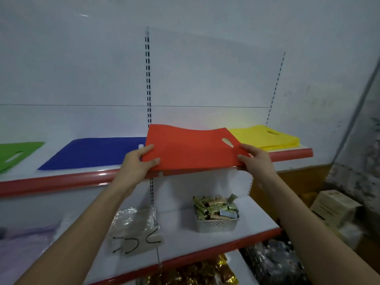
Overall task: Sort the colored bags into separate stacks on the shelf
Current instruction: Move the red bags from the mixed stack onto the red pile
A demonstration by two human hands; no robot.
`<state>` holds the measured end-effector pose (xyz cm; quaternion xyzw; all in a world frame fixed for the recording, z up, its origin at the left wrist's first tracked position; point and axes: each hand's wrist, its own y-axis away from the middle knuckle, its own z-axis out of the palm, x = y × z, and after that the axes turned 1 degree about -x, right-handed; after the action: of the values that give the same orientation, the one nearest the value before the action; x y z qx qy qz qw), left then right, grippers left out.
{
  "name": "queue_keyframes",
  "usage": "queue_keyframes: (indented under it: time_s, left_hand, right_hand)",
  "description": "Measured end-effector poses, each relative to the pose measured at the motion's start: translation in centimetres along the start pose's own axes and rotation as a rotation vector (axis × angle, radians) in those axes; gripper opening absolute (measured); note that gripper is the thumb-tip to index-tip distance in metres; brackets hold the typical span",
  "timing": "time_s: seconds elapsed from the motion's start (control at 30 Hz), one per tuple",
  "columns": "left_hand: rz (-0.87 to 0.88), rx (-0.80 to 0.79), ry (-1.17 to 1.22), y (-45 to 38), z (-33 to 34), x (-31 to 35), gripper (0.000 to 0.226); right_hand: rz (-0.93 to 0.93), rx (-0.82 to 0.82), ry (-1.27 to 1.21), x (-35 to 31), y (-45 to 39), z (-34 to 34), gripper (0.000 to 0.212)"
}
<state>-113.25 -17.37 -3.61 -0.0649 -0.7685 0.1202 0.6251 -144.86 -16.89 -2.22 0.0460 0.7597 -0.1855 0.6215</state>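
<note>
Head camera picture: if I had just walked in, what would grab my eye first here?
Most striking is the flat red-orange fabric bag with a cut-out handle, held by both hands at the front of the upper shelf: the left hand grips its left edge, the right hand its right corner. Beside it lie a flat blue bag on the left and a yellow bag stack on the right; a green bag sits at far left.
</note>
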Motion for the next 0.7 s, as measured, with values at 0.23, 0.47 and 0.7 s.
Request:
queue_keyframes:
  time_s: [0.23, 0.47, 0.7]
  left_hand:
    - [-0.066, 0.13, -0.253, -7.5, 1.8, 0.8, 0.056]
    - [-0.113, 0.042, -0.642, -12.8, 4.2, -0.4, 0.033]
    - [-0.242, -0.108, -1.011, -13.8, 5.6, -1.8, 0.048]
  right_hand:
    - [-0.079, -0.022, 0.221, -0.2, -10.3, 2.9, 0.04]
    - [-0.154, -0.113, 0.651, 1.7, -17.2, 4.9, 0.024]
    - [-0.152, -0.199, 1.058, 3.5, -19.4, 5.6, 0.031]
